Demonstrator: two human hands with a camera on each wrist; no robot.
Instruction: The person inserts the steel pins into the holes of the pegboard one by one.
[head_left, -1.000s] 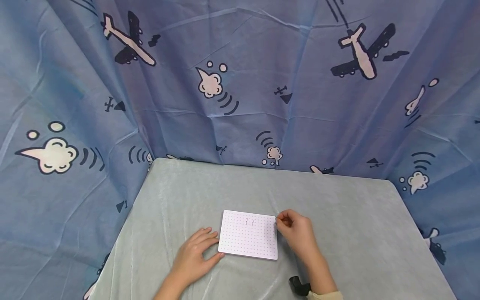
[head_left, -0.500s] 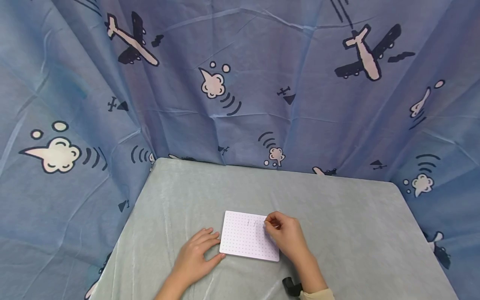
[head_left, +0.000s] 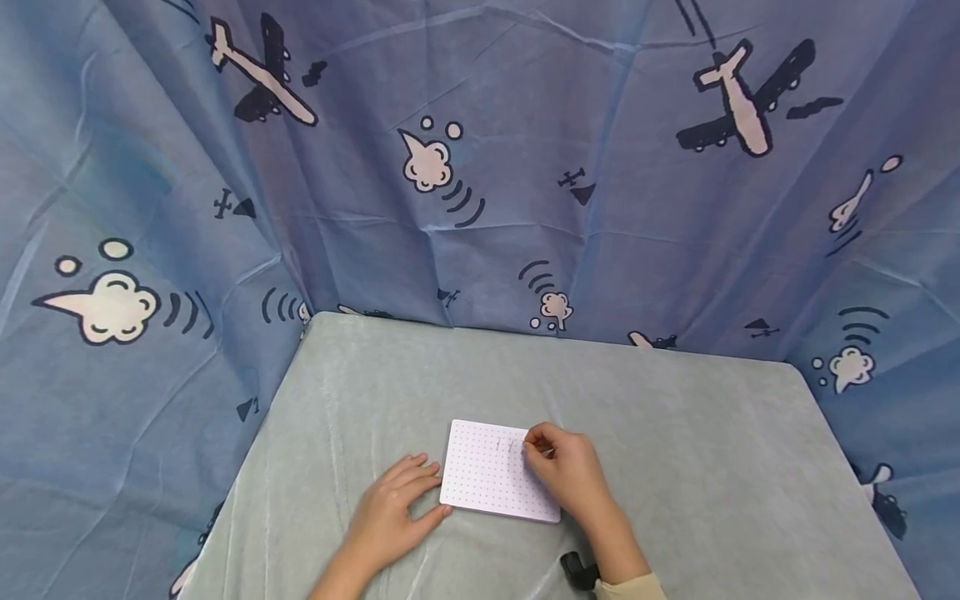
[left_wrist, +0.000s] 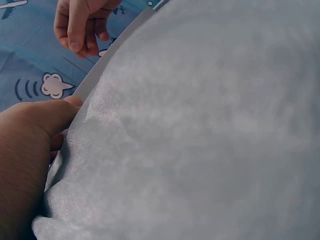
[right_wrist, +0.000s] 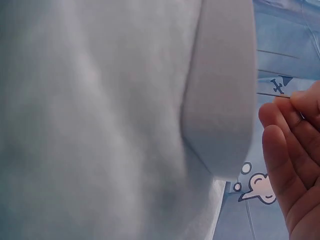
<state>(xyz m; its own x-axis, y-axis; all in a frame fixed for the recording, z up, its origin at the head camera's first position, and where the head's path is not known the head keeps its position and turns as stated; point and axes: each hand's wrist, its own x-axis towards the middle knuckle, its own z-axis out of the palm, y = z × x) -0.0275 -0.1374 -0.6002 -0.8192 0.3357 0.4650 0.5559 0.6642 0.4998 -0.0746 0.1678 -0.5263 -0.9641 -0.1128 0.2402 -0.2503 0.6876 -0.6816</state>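
Note:
A white board point(head_left: 487, 479) dotted with rows of small holes lies on the cloth-covered table. Two thin needle-like pins point(head_left: 498, 443) stand upright near its far edge. My left hand point(head_left: 393, 504) rests at the board's left side, fingers extended, with fingertips and thumb at its edge and near corner. Over the far right part of the board, my right hand point(head_left: 567, 471) pinches a third thin pin point(right_wrist: 274, 95) between thumb and index finger, its end right at the board's face. In the right wrist view, the board's thick side point(right_wrist: 220, 100) fills the middle, with the standing pins point(right_wrist: 277, 53) beyond.
Pale grey-green cloth point(head_left: 675, 450) covers the table around the board. A blue curtain point(head_left: 487, 167) printed with planes hangs behind and at both sides. A black wrist-worn device point(head_left: 579, 572) sits at the right wrist by a cream sleeve point(head_left: 632, 587).
My right hand has moved left from beside the board's right edge to over its far right part, bringing the pin beside the standing ones. The left hand has stayed in place.

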